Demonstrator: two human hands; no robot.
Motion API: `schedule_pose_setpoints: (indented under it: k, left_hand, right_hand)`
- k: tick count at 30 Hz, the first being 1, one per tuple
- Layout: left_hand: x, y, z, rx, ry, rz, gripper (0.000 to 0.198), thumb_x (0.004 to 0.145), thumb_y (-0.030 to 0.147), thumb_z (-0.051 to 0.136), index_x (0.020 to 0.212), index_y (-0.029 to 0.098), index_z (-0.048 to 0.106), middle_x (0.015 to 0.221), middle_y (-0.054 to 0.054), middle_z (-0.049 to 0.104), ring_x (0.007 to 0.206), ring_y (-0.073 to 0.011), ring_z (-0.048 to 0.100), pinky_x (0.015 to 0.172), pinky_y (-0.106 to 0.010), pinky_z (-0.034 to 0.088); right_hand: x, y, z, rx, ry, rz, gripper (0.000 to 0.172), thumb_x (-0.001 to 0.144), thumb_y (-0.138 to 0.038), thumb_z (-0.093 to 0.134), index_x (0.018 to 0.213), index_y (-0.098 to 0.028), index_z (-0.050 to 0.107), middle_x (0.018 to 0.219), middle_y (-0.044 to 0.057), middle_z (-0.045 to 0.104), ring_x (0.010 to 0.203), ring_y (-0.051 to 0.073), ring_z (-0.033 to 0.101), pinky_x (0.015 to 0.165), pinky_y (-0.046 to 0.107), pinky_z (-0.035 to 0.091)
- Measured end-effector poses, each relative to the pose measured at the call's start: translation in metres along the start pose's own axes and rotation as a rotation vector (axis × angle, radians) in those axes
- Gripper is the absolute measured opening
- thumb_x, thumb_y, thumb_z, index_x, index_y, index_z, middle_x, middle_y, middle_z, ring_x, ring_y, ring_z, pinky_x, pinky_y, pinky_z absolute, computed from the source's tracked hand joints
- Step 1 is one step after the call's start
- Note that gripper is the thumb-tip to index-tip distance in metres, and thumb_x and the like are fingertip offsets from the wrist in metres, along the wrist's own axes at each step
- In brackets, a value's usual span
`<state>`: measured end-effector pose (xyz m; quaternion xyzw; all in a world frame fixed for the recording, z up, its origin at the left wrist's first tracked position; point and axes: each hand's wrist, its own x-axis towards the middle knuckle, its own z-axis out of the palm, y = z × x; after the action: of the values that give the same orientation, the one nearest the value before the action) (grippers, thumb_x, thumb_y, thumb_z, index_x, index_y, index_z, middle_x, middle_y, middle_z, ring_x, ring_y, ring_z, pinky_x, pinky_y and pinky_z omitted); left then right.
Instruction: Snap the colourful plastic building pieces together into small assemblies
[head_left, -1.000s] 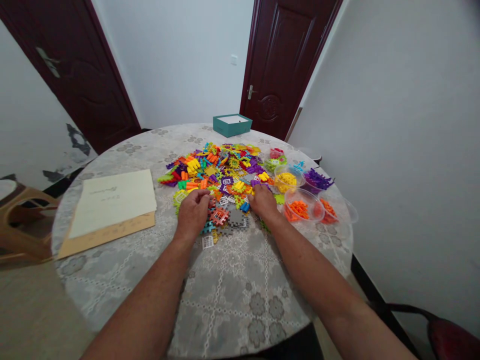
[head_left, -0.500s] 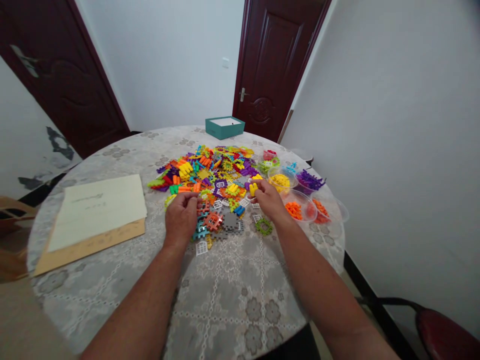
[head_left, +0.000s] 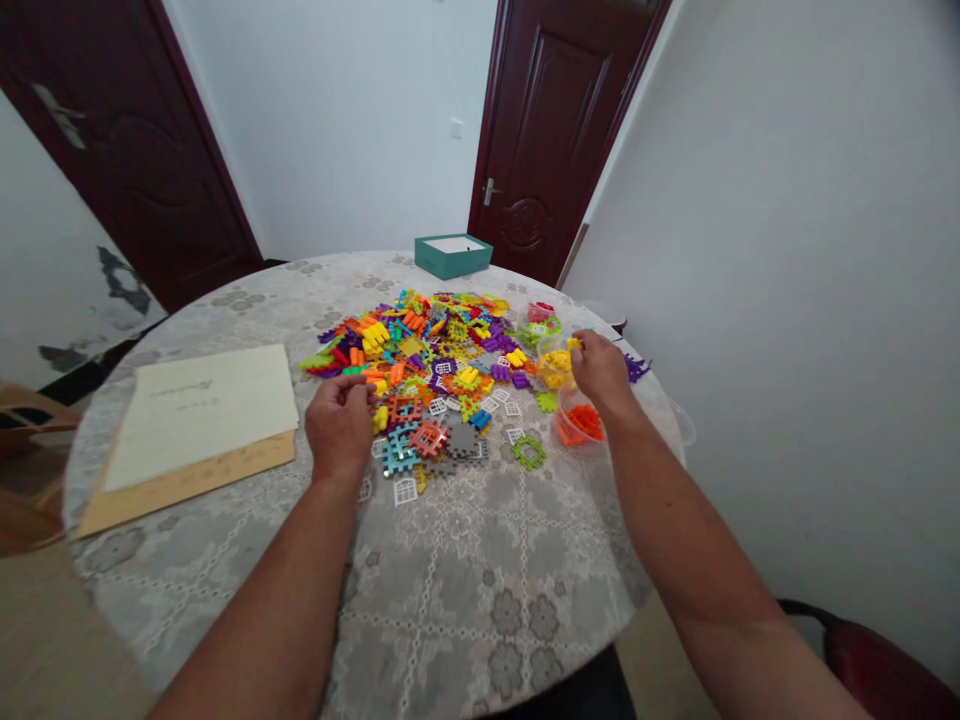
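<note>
My right hand (head_left: pixel 604 372) pinches a small yellow plastic piece (head_left: pixel 575 343) beside the clear bowl of yellow pieces (head_left: pixel 555 370). Just in front of that hand stands a clear bowl of orange pieces (head_left: pixel 579 420). At the left edge of a heap of colourful plastic building blocks (head_left: pixel 427 340), my left hand (head_left: pixel 341 418) is closed with its fingers curled. Its fingertips are close to orange and yellow pieces, and I cannot make out whether anything is in them. White window-shaped pieces (head_left: pixel 406 491) and a green ring-shaped block (head_left: pixel 529 452) lie at the heap's near side.
Sheets of paper (head_left: pixel 206 405) lie over brown cardboard (head_left: pixel 187 482) on the left of the round table. At the back stands a teal box (head_left: pixel 453 258). A small bowl of red pieces (head_left: pixel 541 312) and purple pieces (head_left: pixel 637 368) are on the right.
My right hand has moved right from the heap to the bowls with a yellow piece. My left hand has shifted a little left along the heap's edge.
</note>
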<state>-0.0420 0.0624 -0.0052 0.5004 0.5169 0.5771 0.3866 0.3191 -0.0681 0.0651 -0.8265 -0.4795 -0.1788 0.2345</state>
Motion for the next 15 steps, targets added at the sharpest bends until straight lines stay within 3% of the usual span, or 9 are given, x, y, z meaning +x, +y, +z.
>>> schedule_pose_setpoints:
  k: [3,6,8,11,15]
  left_hand:
    - [0.012,-0.007,-0.003,-0.095,0.097,-0.039,0.029,0.072,0.026,0.062,0.097,0.016,0.074,0.082,-0.004,0.074,0.068,-0.0172,0.070,0.053,-0.024,0.054]
    - [0.019,-0.011,-0.003,-0.231,0.204,-0.107,0.030,0.067,0.025,0.061,0.093,0.015,0.072,0.078,-0.003,0.071,0.064,-0.0156,0.066,0.048,-0.022,0.050]
    - [0.022,-0.011,-0.002,-0.314,0.255,-0.169,0.031,0.063,0.024,0.061,0.091,0.015,0.070,0.075,-0.002,0.068,0.060,-0.0143,0.062,0.045,-0.022,0.047]
    - [0.024,-0.011,-0.002,-0.383,0.291,-0.248,0.032,0.060,0.024,0.060,0.089,0.015,0.068,0.074,-0.001,0.065,0.058,-0.0130,0.059,0.043,-0.021,0.044]
    - [0.025,-0.009,-0.005,-0.419,0.311,-0.271,0.032,0.060,0.024,0.059,0.090,0.016,0.066,0.075,0.000,0.064,0.057,-0.0127,0.057,0.041,-0.020,0.041]
  right_hand:
    - [0.007,0.011,0.004,-0.160,-0.060,0.044,0.042,0.093,-0.017,0.051,0.130,-0.010,0.068,0.119,0.023,0.072,0.109,0.033,0.067,0.099,0.042,0.047]
    - [0.010,0.002,0.008,-0.146,-0.045,0.001,0.043,0.096,-0.017,0.048,0.135,-0.009,0.065,0.123,0.022,0.071,0.116,0.031,0.065,0.104,0.041,0.046]
    - [0.013,-0.015,0.013,-0.101,-0.100,-0.075,0.041,0.099,-0.016,0.044,0.133,-0.010,0.067,0.124,0.019,0.072,0.117,0.028,0.065,0.105,0.037,0.046]
    - [0.018,-0.050,0.027,-0.116,-0.323,-0.179,0.036,0.098,-0.014,0.048,0.126,-0.014,0.071,0.122,0.017,0.073,0.118,0.027,0.066,0.104,0.033,0.047]
    - [0.029,-0.085,0.059,-0.177,-0.480,-0.153,0.039,0.094,-0.023,0.064,0.132,-0.011,0.067,0.131,0.023,0.067,0.122,0.031,0.066,0.104,0.035,0.049]
